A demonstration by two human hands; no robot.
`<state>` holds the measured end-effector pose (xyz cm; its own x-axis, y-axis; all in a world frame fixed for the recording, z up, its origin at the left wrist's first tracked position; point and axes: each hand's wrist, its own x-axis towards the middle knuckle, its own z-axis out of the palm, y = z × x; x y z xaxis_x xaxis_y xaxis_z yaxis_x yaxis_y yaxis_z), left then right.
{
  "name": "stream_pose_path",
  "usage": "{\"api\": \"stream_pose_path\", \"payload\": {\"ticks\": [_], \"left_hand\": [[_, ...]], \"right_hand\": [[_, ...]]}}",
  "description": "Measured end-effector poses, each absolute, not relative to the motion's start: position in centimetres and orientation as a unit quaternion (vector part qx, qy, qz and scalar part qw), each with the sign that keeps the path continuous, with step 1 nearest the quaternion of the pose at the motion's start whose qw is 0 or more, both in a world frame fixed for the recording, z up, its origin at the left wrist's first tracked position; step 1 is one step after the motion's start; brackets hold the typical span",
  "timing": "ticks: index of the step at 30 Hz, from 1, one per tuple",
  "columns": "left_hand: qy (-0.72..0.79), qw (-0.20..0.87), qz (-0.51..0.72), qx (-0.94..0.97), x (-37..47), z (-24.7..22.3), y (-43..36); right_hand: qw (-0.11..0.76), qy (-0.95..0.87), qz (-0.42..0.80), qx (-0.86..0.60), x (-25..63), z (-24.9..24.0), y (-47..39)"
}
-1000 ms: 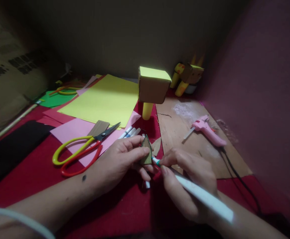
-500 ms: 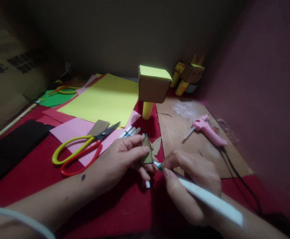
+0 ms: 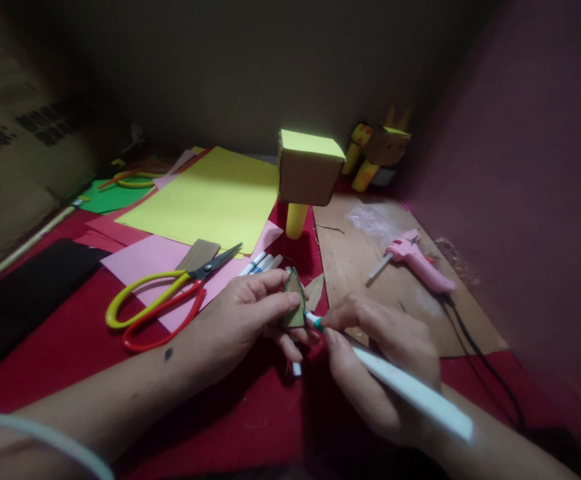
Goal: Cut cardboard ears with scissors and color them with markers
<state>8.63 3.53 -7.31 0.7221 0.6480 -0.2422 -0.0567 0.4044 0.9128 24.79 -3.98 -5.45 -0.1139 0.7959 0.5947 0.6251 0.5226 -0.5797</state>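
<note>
My left hand (image 3: 258, 307) pinches a small pointed cardboard piece (image 3: 294, 313), partly coloured green with a dark edge, between thumb and fingers. A white cap-like end (image 3: 297, 369) shows below those fingers. In my right hand (image 3: 383, 360) is a white marker (image 3: 415, 390) with a green tip section, its tip touching the piece's right edge. Behind the piece lies another leaf-shaped cardboard piece (image 3: 314, 291). Several white markers (image 3: 263, 264) rest just beyond my left hand.
Scissors (image 3: 190, 283) lie on pink paper (image 3: 140, 257), left of my left hand. Yellow sheets (image 3: 205, 200) are behind. A cardboard box on a yellow tube (image 3: 310, 173) stands mid-table. A pink glue gun (image 3: 418, 260) rests on a cardboard sheet (image 3: 370, 233), near a yellow-legged figure (image 3: 388, 147).
The marker tip has moved slightly up along the right edge of the cardboard piece, and my right hand has shifted a little up and left. My left hand keeps its hold.
</note>
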Motion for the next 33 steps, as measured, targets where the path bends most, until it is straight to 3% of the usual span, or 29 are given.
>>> {"api": "stream_pose_path", "payload": {"ticks": [33], "left_hand": [[0.315,0.778,0.233,0.492,8.71,-7.07,3.56]], "right_hand": [[0.444,-0.746,0.087,-0.488,24.77,-5.40,-4.02]]}}
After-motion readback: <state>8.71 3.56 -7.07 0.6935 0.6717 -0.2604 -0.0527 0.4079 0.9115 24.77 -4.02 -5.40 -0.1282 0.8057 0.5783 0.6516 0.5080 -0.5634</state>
